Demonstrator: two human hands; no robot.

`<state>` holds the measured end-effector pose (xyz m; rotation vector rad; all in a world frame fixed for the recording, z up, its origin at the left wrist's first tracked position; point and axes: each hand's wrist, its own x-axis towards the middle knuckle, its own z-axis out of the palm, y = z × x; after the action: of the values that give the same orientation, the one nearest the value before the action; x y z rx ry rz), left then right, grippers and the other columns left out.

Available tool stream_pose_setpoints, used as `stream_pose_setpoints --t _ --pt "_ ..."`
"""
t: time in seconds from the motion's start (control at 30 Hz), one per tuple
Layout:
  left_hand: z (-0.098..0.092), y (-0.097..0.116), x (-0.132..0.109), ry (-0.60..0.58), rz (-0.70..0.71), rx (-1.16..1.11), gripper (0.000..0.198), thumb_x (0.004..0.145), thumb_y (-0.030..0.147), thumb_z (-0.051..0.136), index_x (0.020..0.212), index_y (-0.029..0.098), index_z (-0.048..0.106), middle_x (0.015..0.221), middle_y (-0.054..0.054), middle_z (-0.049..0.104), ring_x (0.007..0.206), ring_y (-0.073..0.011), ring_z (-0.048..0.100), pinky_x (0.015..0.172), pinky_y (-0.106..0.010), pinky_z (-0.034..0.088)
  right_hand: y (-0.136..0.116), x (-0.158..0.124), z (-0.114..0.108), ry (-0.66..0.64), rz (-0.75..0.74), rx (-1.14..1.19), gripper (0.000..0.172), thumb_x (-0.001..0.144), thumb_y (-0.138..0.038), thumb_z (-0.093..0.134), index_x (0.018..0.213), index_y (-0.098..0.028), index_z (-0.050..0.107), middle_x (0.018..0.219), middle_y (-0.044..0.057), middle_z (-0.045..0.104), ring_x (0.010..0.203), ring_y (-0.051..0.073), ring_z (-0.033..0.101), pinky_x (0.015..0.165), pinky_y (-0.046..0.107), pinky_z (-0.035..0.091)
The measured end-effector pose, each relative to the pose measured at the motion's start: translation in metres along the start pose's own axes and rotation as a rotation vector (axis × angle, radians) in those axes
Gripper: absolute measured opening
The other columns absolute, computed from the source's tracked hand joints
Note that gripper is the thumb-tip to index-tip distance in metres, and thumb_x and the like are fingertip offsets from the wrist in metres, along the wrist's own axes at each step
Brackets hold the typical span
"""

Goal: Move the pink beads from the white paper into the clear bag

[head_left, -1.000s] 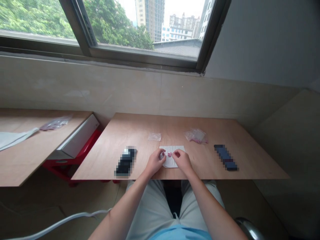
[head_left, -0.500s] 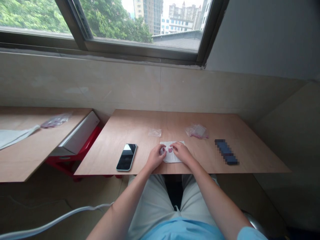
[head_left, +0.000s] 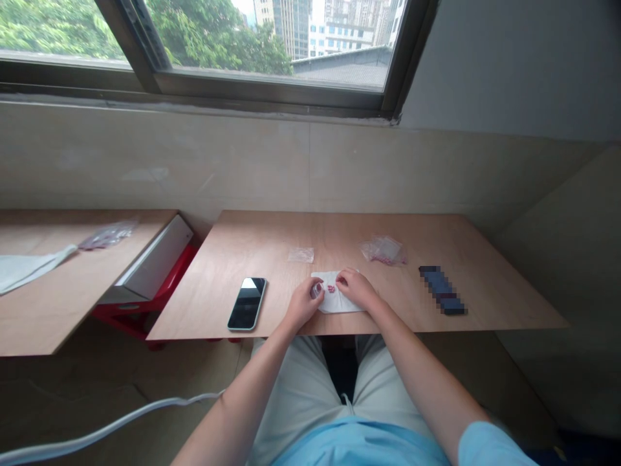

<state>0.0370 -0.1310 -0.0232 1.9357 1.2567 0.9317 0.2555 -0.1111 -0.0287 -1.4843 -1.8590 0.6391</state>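
Small red and pink beads (head_left: pixel 330 288) lie in a cluster on a white cloth or paper sheet (head_left: pixel 339 305) near the table's front edge. To their left, my left hand (head_left: pixel 304 301) is curled with thumb and fingers around a small, clear, round-looking thing (head_left: pixel 316 289), too small to name. My right hand (head_left: pixel 358 289) hovers over the sheet's right side, fingertips pinched together just right of the beads. Whatever may be between those fingertips is too small to make out.
A phone (head_left: pixel 247 304) lies left of my hands. Behind them are a flat clear plastic bag (head_left: pixel 301 255) and a bag of pink beads (head_left: pixel 384 251). A pixelated dark object (head_left: pixel 441 291) is at right. Another table (head_left: pixel 97 285) stands at left.
My right hand has drawn slightly right, away from the beads. My left hand keeps its curled grip beside them. The camera view has shifted a little.
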Motion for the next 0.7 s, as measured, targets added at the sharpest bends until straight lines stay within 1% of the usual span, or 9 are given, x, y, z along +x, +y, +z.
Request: stream_pose_setpoints --t 0.07,0.2,0.27,0.37,0.5,0.6,0.7 --pt "0.000 0.000 0.000 0.001 0.002 0.007 0.025 0.090 0.026 0.060 0.114 0.022 0.065 0.107 -0.005 0.070 0.095 -0.0214 0.065 0.086 -0.033 0.050 -0.002 0.000 0.000 0.047 0.038 0.034 0.005 0.083 -0.020 0.067 0.081 -0.018 0.071 0.088 0.004 0.070 0.081 0.018 0.061 0.080 0.029 0.046" --pt "0.001 0.001 0.001 -0.001 0.002 0.021 0.023 0.090 0.025 0.060 0.113 0.022 0.065 0.107 -0.005 0.070 0.094 -0.0207 0.065 0.085 -0.032 0.050 -0.016 -0.004 0.007 0.141 0.113 0.103 0.027 0.096 -0.033 0.050 0.096 -0.016 0.071 0.088 0.007 0.072 0.078 0.019 0.065 0.073 0.028 0.050" --pt "0.002 0.002 0.001 0.000 0.014 0.016 0.022 0.091 0.024 0.059 0.112 0.022 0.065 0.107 -0.005 0.070 0.094 -0.0203 0.065 0.085 -0.032 0.050 -0.027 -0.007 0.012 0.108 0.085 0.138 0.027 0.097 -0.035 0.051 0.099 -0.017 0.072 0.090 0.006 0.073 0.078 0.018 0.067 0.072 0.027 0.051" --pt "0.002 0.002 0.001 0.003 0.026 0.000 0.022 0.091 0.023 0.058 0.112 0.022 0.065 0.106 -0.004 0.070 0.093 -0.0196 0.065 0.084 -0.032 0.050 -0.034 -0.009 0.015 0.039 0.022 0.108 0.017 0.093 -0.029 0.060 0.097 -0.022 0.074 0.092 0.004 0.075 0.079 0.018 0.067 0.077 0.027 0.050" --pt "0.002 0.002 0.001 0.003 0.011 0.000 0.024 0.091 0.024 0.059 0.113 0.022 0.065 0.106 -0.005 0.070 0.092 -0.0198 0.066 0.085 -0.032 0.050 -0.023 -0.008 0.010 0.017 0.063 -0.030 0.019 0.090 -0.016 0.059 0.098 -0.021 0.075 0.098 0.006 0.075 0.082 0.017 0.068 0.082 0.027 0.049" --pt "0.002 0.001 0.001 0.005 0.008 0.008 0.024 0.090 0.024 0.059 0.113 0.021 0.065 0.105 -0.005 0.071 0.092 -0.0202 0.066 0.085 -0.032 0.050 -0.010 -0.007 0.008 -0.036 0.023 -0.067 0.019 0.086 -0.010 0.063 0.097 -0.020 0.075 0.102 0.007 0.073 0.092 0.018 0.067 0.087 0.027 0.048" --pt "0.003 0.000 0.001 0.015 0.006 0.014 0.024 0.090 0.024 0.060 0.113 0.021 0.065 0.105 -0.005 0.071 0.092 -0.0202 0.066 0.085 -0.033 0.050 -0.006 -0.008 0.008 -0.081 -0.018 -0.098 0.018 0.087 -0.009 0.062 0.095 -0.020 0.075 0.101 0.006 0.070 0.094 0.017 0.065 0.089 0.027 0.047"
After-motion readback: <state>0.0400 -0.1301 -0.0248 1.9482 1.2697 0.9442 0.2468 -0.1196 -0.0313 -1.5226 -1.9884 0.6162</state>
